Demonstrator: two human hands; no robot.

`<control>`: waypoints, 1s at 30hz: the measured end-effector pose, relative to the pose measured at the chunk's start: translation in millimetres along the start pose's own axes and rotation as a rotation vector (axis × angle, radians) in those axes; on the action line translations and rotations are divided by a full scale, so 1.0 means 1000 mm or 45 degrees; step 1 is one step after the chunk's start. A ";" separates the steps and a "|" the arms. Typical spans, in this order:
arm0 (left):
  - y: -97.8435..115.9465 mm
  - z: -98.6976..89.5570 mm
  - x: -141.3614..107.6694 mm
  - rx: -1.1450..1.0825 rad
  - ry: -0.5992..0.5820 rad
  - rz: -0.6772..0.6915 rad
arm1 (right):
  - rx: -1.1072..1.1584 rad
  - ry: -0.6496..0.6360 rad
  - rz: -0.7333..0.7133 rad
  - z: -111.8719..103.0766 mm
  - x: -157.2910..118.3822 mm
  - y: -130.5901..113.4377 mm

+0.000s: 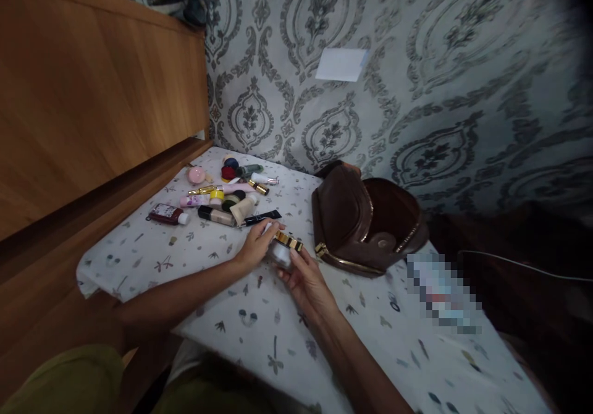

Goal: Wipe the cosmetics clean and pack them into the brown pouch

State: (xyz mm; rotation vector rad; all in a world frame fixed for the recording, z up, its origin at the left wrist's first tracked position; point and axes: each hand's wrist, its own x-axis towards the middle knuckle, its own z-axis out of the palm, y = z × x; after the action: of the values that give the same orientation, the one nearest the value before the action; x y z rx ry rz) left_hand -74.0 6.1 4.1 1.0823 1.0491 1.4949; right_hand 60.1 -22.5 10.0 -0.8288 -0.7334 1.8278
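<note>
Both hands meet around a small cosmetic jar (280, 254) with a pale body and a shiny gold band at its lid (289, 240), held tilted above the table. My right hand (306, 278) grips it from the right, thumb near the gold band and fingers underneath. My left hand (256, 245) is closed at its left side, with something white showing by the thumb that I cannot make out. Just beyond lie a black tube (263, 217), a beige tube (243, 210) and a foundation bottle (217, 215) with a black cap.
More cosmetics cover the table's far left, among them a dark red bottle (165, 214), a pink round item (196, 175) and a yellow-lidded jar (216, 197). An unzipped brown bag (343, 216) stands at right. A wooden cabinet (102, 92) borders the left; a patterned wall rises behind.
</note>
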 end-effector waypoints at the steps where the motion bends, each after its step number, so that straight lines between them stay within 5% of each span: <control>1: 0.001 0.000 0.000 -0.017 -0.003 -0.016 | -0.022 -0.035 0.033 0.000 0.000 0.000; 13: 0.002 0.006 -0.003 -0.397 -0.097 -0.353 | 0.098 -0.182 0.086 -0.003 -0.002 0.003; 18: -0.001 0.005 -0.001 -0.521 -0.110 -0.458 | 0.061 -0.100 -0.123 -0.004 0.003 0.004; 27: -0.002 0.010 -0.003 -0.675 -0.108 -0.605 | -0.961 0.276 -0.766 -0.017 0.010 0.002; 30: 0.000 0.010 -0.006 -0.664 -0.142 -0.603 | -1.248 0.282 -0.877 -0.017 0.009 -0.001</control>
State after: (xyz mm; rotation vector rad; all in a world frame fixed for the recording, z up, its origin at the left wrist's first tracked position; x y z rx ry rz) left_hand -63.2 1.4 5.9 0.4966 0.7112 1.2057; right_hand 71.2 -12.2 -1.2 -1.1575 -1.5673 0.6862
